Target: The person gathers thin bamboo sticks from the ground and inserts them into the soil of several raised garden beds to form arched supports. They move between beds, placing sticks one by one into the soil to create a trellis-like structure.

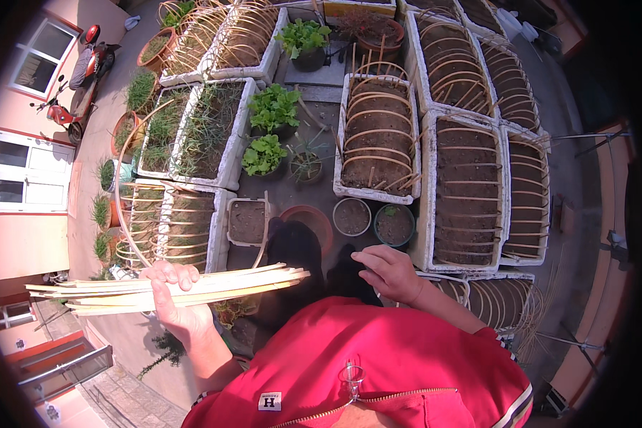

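My left hand grips a bundle of pale split bamboo strips, held nearly level across the front of my body. A long bent strip arcs away beyond that hand, and a shorter strip rises near the bundle's right end. Whether these two belong to the bundle, I cannot tell. My right hand holds nothing; its fingers are loosely bent and partly apart. It hovers below a round pot of soil and a green-rimmed pot with a small seedling.
White foam planter boxes stand on both sides, many with bamboo hoops, including a box ahead and one at right. Leafy potted plants and a square soil pot line the middle. A red scooter stands far left.
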{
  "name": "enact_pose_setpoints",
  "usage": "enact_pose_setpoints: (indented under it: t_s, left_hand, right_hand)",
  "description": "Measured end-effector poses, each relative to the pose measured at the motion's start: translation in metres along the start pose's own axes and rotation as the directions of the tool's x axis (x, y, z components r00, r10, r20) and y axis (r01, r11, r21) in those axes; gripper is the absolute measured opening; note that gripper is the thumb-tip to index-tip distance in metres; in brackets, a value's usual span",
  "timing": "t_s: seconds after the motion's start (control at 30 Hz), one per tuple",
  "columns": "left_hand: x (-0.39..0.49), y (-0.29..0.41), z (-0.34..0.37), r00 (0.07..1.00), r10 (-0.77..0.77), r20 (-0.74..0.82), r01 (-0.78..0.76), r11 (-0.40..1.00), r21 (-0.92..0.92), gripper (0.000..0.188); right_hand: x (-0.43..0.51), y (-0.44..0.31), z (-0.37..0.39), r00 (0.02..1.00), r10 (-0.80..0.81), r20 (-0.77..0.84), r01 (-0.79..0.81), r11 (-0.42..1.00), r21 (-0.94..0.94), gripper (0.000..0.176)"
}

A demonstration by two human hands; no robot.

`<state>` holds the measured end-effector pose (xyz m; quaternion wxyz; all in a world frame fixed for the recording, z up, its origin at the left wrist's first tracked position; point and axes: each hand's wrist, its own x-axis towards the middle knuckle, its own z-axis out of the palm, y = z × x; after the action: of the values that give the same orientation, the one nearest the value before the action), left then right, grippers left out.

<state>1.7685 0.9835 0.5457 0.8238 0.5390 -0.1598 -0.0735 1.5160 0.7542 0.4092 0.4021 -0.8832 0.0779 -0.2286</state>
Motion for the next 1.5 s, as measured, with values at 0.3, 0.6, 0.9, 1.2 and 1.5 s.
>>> enact_pose_setpoints:
  t_s: [0.3,0.6,0.9,1.2,1.5]
  left_hand:
    - [-0.009,-0.019,-0.02,0.976,-0.088,-0.201,0.088,0.996,-0.013,0.018]
    - [-0.003,-0.003,-0.02,0.98,0.092,-0.179,-0.106,0.992,-0.071,0.019]
    - [0.003,-0.01,-0.001,0.973,0.181,-0.141,-0.194,0.977,-0.089,0.021]
    - [0.018,-0.05,0.002,0.978,0.128,-0.166,-0.148,0.983,-0.113,0.016]
    - [0.074,-0.101,0.009,0.993,0.007,-0.114,-0.025,0.989,-0.149,0.019]
  right_hand:
    - [-0.111,0.05,-0.081,0.828,0.56,-0.002,-0.524,0.774,-0.356,0.029]
    - [-0.106,0.047,-0.057,0.862,0.506,-0.042,-0.504,0.843,-0.189,0.026]
    - [-0.085,0.048,-0.055,0.851,0.435,-0.294,-0.453,0.892,0.01,0.026]
    - [0.014,0.036,-0.027,0.991,0.098,-0.088,-0.111,0.98,-0.167,0.034]
    - [0.131,0.036,-0.002,0.98,-0.198,-0.025,0.184,0.946,-0.267,0.045]
